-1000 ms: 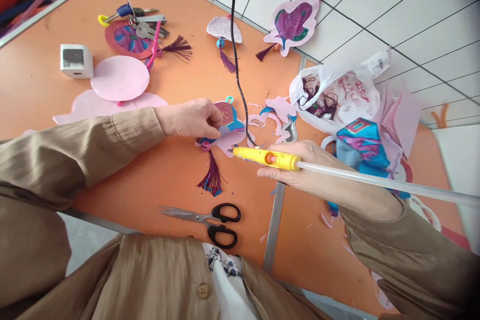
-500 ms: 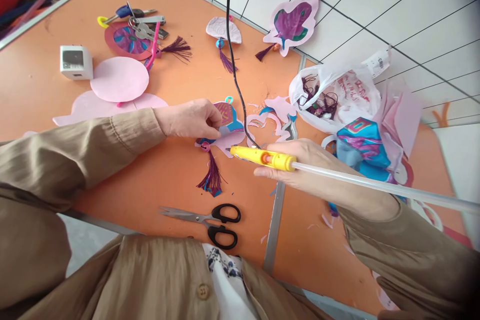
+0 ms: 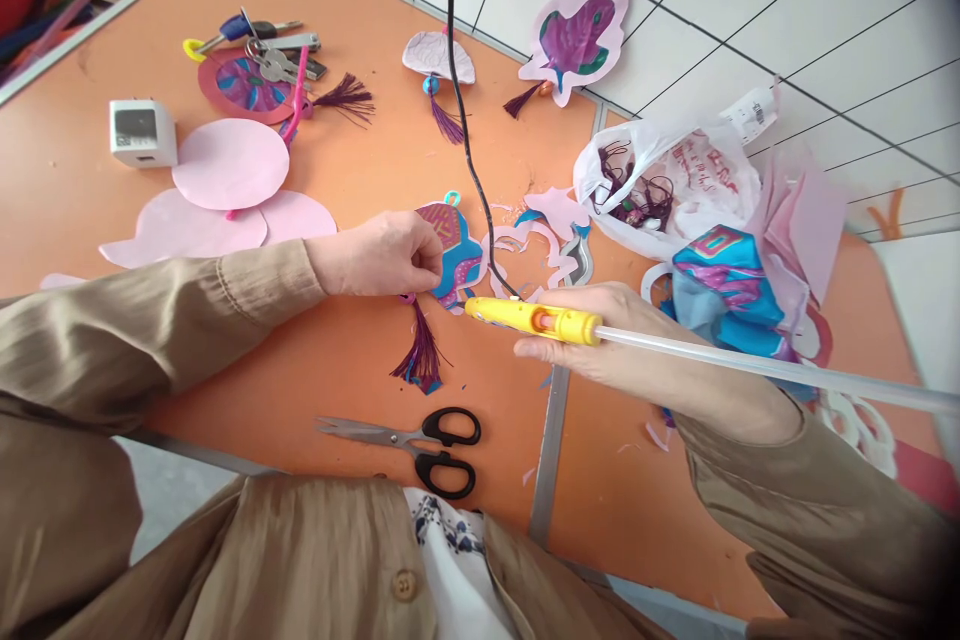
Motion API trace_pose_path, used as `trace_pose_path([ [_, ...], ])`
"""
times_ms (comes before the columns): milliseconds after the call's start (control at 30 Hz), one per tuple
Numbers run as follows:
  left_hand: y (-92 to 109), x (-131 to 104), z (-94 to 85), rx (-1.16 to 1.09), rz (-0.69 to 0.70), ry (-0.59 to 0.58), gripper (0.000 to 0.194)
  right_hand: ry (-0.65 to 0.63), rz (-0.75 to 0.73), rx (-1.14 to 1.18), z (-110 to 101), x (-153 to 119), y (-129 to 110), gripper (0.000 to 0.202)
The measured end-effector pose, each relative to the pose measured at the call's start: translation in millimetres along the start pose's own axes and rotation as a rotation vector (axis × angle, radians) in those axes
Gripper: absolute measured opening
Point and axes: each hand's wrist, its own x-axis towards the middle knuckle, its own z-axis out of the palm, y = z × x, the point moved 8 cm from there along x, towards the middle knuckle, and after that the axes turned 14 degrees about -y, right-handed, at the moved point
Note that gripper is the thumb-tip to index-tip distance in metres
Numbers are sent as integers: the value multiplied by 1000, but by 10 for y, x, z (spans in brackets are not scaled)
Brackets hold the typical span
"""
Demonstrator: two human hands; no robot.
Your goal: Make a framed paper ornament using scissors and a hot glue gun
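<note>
My right hand (image 3: 592, 330) is wrapped round a yellow glue gun (image 3: 532, 318), with a clear glue stick running out of its back to the right. The nozzle points left at the lower edge of a blue and purple patterned craft piece (image 3: 459, 255). My left hand (image 3: 390, 255) is closed at that piece's left side, its fingertips pressed together against it. A dark purple tassel (image 3: 421, 348) hangs from the piece below my left hand. Black-handled scissors (image 3: 405, 440) lie partly open nearer my body.
A black cord (image 3: 466, 140) runs down to the glue gun. Behind lie keys (image 3: 277, 65), a white charger (image 3: 142, 132), pink cutouts (image 3: 230, 163) and finished tasselled pieces (image 3: 577, 40). A white plastic bag (image 3: 675, 185) and colourful scraps stand right.
The pink layer over the craft piece has flipped down or turned away, and its patterned face now shows. Both hands have stayed nearly in place, the glue gun still in my right hand.
</note>
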Motion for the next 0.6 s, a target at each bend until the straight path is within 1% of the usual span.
trace_pose_path([
  [100,41,7,25,104,36,17,15,-43,31,-13,31,14,18,33],
  [233,79,38,44,143,39,16,15,-30,33,-18,8,16,5,35],
  [433,79,91,57,193,-92,-9,17,-32,58,14,-17,24,-7,36],
  [533,107,98,92,193,-55,-69,20,-25,56,17,-30,23,-8,38],
  [600,144,88,84,184,19,-63,22,-25,50,22,-25,24,-4,35],
])
